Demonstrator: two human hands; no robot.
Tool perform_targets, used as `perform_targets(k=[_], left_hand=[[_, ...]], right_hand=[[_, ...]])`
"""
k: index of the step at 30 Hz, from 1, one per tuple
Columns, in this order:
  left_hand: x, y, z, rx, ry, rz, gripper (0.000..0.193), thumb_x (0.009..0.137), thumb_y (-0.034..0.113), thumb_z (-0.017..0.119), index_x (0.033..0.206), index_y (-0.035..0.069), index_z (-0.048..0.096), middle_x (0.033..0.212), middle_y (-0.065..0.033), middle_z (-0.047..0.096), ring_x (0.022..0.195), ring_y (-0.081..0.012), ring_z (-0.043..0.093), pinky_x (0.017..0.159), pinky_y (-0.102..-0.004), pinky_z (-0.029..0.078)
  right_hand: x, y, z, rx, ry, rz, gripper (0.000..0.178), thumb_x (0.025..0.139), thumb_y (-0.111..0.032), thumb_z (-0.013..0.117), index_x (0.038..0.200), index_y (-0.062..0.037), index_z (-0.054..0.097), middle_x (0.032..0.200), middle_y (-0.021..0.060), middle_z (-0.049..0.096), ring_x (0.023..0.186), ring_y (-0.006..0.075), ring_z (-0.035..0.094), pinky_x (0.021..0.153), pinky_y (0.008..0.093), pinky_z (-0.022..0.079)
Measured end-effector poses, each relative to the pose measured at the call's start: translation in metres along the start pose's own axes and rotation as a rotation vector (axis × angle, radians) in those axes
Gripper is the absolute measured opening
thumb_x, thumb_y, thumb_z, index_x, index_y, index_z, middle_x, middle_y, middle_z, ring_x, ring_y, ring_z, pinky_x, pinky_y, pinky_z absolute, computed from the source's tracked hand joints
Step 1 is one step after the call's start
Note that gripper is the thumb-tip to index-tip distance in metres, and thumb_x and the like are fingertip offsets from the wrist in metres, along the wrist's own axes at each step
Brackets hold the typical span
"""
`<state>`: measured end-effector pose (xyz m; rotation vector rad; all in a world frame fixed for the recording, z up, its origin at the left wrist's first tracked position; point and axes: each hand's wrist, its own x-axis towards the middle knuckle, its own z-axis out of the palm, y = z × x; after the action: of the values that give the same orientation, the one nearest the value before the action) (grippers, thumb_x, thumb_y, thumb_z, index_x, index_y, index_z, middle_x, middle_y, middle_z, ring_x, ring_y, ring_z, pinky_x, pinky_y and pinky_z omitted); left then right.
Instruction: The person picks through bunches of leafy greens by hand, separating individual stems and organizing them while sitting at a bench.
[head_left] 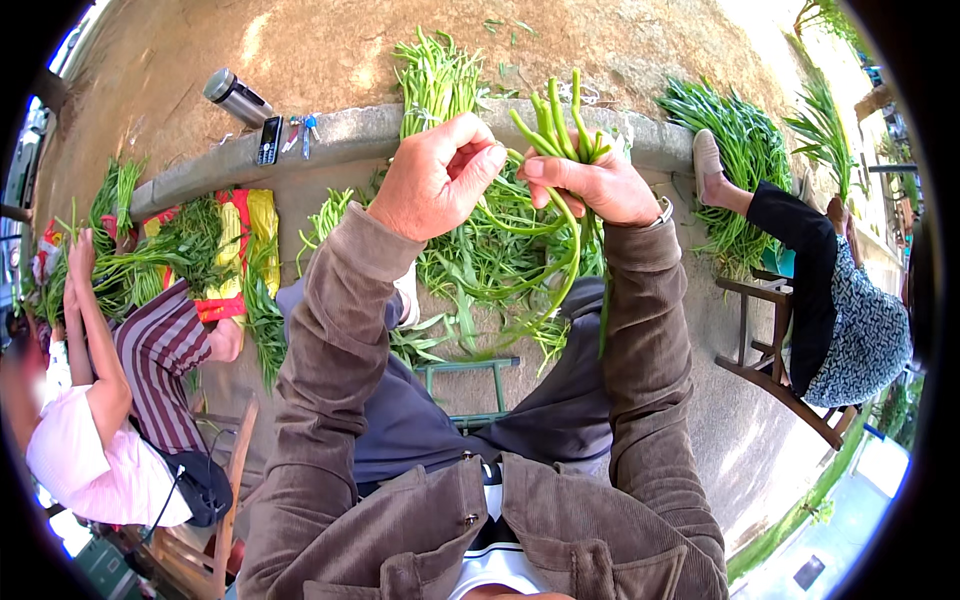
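My right hand [600, 188] is closed around a bunch of water spinach [560, 125], its thick cut stems pointing away from me. Long thin stems and narrow leaves hang below that fist, and one pale stem [572, 265] loops down toward my lap. My left hand [435, 180] pinches thumb against forefinger just left of the bunch. A thin green stem meets those fingertips, though little of it shows there. Beneath both hands lies a loose heap of greens [465, 265] on the ground. Farther off, a bundle of stems [440, 80] rests across the stone curb [350, 130].
On the curb are a steel flask [238, 97], a phone [268, 140] and keys [302, 130]. At left, a seated person [95, 440] handles greens near yellow sacks [262, 240]. At right, another person [850, 320] sits by a wooden stool [775, 350] and piled greens [735, 160].
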<state>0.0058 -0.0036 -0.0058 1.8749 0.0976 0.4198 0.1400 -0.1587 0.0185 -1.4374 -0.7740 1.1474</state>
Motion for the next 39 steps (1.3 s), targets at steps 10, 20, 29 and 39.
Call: perform_targets(k=[10, 20, 29, 39], left_hand=[[-0.002, 0.004, -0.003, -0.110, -0.133, -0.044, 0.014, 0.090, 0.013, 0.049, 0.083, 0.002, 0.054, 0.069, 0.0025, 0.049, 0.059, -0.0020, 0.043, 0.051, -0.0181, 0.038], [0.000, 0.000, 0.022, -0.610, 0.188, -0.207, 0.017, 0.089, 0.014, 0.048, 0.078, 0.003, 0.055, 0.065, 0.0008, 0.052, 0.047, -0.0039, 0.043, 0.041, -0.0191, 0.038], [0.019, -0.010, 0.025, -0.344, 0.609, -0.122, 0.014, 0.087, 0.011, 0.049, 0.074, 0.006, 0.052, 0.061, 0.0021, 0.046, 0.045, -0.0053, 0.039, 0.044, -0.0217, 0.037], [0.007, 0.000, -0.012, -0.176, 0.079, -0.004, 0.013, 0.086, 0.008, 0.051, 0.076, 0.003, 0.058, 0.067, 0.0006, 0.055, 0.056, -0.0026, 0.048, 0.049, -0.0180, 0.041]], right_hand=[[-0.002, 0.000, -0.001, 0.050, -0.107, 0.015, 0.011, 0.084, -0.013, 0.059, 0.086, -0.0042, 0.064, 0.065, -0.0008, 0.061, 0.044, 0.0012, 0.041, 0.039, 0.0169, 0.030], [0.006, -0.003, 0.008, -0.072, 0.044, -0.079, 0.010, 0.083, -0.014, 0.058, 0.081, -0.0057, 0.063, 0.064, -0.0011, 0.060, 0.046, 0.0023, 0.043, 0.041, 0.0178, 0.032], [0.008, -0.008, 0.022, -0.143, 0.059, -0.096, 0.010, 0.079, -0.015, 0.062, 0.080, -0.0052, 0.065, 0.062, -0.0001, 0.061, 0.046, 0.0032, 0.045, 0.041, 0.0188, 0.034], [0.000, 0.016, -0.021, 0.229, 0.379, -0.139, 0.014, 0.084, -0.019, 0.060, 0.083, -0.0056, 0.060, 0.068, 0.0015, 0.062, 0.043, 0.0042, 0.042, 0.041, 0.0194, 0.033]])
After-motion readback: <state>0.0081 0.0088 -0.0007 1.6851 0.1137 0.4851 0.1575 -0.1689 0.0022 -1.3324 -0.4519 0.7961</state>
